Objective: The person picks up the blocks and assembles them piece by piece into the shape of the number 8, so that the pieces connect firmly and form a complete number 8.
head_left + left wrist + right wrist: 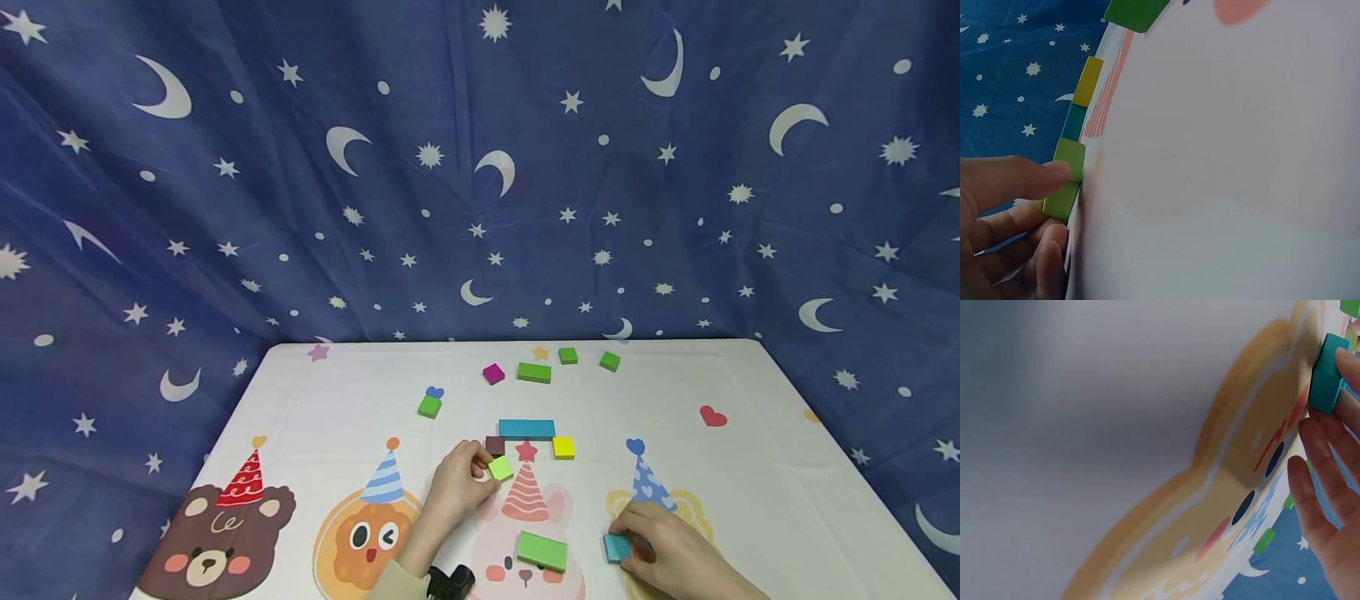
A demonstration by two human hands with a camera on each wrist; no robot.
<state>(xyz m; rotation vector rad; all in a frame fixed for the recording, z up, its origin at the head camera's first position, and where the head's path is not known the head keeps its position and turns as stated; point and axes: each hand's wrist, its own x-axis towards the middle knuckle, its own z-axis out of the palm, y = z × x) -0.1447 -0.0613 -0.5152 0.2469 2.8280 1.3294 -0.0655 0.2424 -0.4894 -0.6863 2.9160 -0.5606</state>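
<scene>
Near the middle of the table, my left hand (452, 487) pinches a light green block (501, 468) between thumb and fingers. That block lies just in front of a dark brown block (495, 446). Behind these is a long blue block (527, 429), with a yellow block (563, 448) at its right front corner. My right hand (667, 546) grips a small blue block (617, 548) by its right side, low over the tablecloth. In the right wrist view the thumb lies on this blue block (1327, 378), and the other fingers spread out below it.
A green rectangular block (542, 552) lies between the hands, nearer the front. Farther back are a magenta block (493, 373), a green rectangular block (534, 372) and several small green blocks (430, 407). A blue star-patterned curtain (480, 208) hangs behind the white tablecloth (787, 517).
</scene>
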